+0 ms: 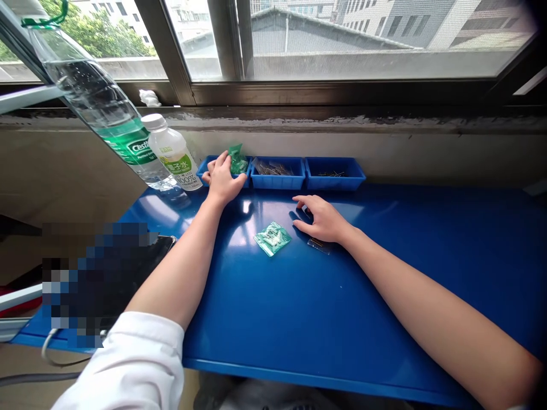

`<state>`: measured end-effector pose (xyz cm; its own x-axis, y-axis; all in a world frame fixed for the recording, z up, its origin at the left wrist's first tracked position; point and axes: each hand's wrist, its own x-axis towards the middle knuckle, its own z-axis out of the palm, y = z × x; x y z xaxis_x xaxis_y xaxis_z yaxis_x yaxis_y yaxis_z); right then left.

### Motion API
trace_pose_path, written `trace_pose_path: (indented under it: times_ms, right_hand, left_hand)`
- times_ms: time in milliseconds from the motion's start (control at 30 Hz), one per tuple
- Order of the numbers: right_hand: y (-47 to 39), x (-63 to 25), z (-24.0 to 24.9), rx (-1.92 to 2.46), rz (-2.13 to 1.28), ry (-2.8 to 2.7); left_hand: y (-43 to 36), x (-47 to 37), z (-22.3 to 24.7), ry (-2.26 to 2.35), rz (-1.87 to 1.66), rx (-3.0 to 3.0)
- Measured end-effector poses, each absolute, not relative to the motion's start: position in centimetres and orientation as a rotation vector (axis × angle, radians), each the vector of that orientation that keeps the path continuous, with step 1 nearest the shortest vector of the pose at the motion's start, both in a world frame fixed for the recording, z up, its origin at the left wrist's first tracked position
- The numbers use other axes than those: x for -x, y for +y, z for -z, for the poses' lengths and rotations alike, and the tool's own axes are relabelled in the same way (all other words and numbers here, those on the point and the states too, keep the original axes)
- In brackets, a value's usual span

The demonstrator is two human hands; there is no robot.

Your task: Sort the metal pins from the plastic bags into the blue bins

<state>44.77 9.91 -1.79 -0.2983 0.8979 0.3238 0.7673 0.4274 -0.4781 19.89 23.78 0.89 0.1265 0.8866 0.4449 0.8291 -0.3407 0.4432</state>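
My left hand (223, 180) reaches over the left blue bin, its fingers apart at the green packets (238, 160) in it; no packet is seen in its grasp. Over the blue table (273, 319), my right hand (320, 218) hovers or rests with thumb and fingers apart, holding nothing. A green and white packet (273, 238) lies flat between my two forearms. Partly under my right hand is a small clear bag (319, 245) with thin brownish pieces. The middle bin (278, 181) holds clear bags, and the right bin (335, 182) has thin dark pieces in it.
A large water bottle (106, 108) and a smaller white-capped bottle (173, 151) stand left of the bins. At the left lies a dark, partly pixelated object (123, 273) with a cable (49, 353) near it. The window sill (299, 122) runs behind the bins.
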Motion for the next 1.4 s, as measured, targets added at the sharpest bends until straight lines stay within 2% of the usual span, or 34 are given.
trace_pose_path:
  times_ms: [333,533,833,1033,1233,1400]
  right_hand:
    - [9.8,-44.7,1.6,1.41,-0.332,-2.14]
    - [9.8,-44.7,1.5,1.411,-0.326,-2.148]
    - [9.8,-44.7,1.5,1.425,-0.337,-2.153]
    - [9.8,-44.6,1.4,1.435,-0.322,-2.158]
    - [9.8,-44.6,1.3,1.422,-0.316,-2.158]
    - [9.8,-44.6,1.3,1.423,-0.315,-2.161]
  left_hand:
    - [22.7,-18.7,-2.1,1.967,-1.471,-2.035]
    - [24.3,-17.8,-0.2,1.987,-1.218,-2.071]
    - [23.7,-18.4,-0.2,2.027,-1.347,-2.09]
    - [24.3,-18.1,0.3,2.036,-1.204,-1.988]
    - [24.2,-18.1,0.2,2.005,-1.308,-2.019]
    - [24.2,-18.2,0.3,1.937,-1.211,-2.112]
